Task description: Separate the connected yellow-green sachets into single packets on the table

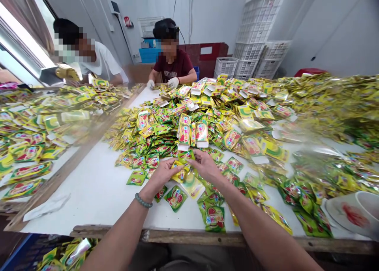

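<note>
My left hand (162,174), with a beaded bracelet at the wrist, pinches a small yellow carton (194,186) tilted over the white tabletop. My right hand (204,166) has its fingers closed at a green sachet (185,155) by the carton's upper end. The fingers partly hide where sachet and carton meet. Just beyond my hands, small printed cartons (202,133) stand against a heap of green sachets (161,141). Loose sachets lie around my wrists, one of them a green sachet (176,198) close to my left forearm.
A wooden strip (65,172) divides the table on the left. At the right edge stands a white cup (346,213). Two co-workers sit across; one wears white gloves (173,83). White crates (251,34) are stacked behind. Below left is a blue basket (20,255) of packets.
</note>
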A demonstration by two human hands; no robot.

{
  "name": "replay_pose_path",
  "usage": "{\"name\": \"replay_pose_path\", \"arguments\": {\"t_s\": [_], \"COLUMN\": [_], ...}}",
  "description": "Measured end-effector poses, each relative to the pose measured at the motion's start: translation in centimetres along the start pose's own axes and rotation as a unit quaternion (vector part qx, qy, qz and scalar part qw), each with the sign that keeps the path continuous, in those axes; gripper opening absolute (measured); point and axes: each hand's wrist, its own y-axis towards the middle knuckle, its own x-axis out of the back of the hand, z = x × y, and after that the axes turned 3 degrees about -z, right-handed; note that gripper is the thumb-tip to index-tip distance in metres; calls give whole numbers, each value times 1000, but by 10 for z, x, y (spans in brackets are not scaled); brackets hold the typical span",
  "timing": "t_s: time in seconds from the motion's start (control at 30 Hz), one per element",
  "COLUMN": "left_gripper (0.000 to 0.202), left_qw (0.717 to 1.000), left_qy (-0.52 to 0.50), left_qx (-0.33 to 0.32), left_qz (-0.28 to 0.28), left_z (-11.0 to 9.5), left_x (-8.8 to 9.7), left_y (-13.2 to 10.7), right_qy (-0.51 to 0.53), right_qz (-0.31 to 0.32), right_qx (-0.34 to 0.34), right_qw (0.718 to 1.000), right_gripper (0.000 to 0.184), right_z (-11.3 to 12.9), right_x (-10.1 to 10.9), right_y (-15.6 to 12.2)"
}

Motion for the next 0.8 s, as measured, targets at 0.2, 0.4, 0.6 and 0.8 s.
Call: {"name": "replay_pose_path", "arguments": {"t_s": [0.2,0.4,0.6,0.8], "left_gripper": [43,46,46,50], "left_qw": [985,977,982,992], "left_qy": [-61,-129,-151,-110], "left_qx": [-41,-41,-9,-10], "left_qz": [-158,-164,-110,-53], "left_z": [5,1,-6,-5], "left_x": [5,1,-8,-13], "left_y": [11,10,2,1], "right_qy": [68,77,34,-103], "right_qz": [-16,19,5,3], "right_qx": [-62,-23,-15,15], "right_qw": [996,997,999,995], "right_gripper": [24,26,22,22], "right_z": [4,10,1,0], "right_x": [11,1,-2,-1], "right_y": [2,-6,-5,-6]}}
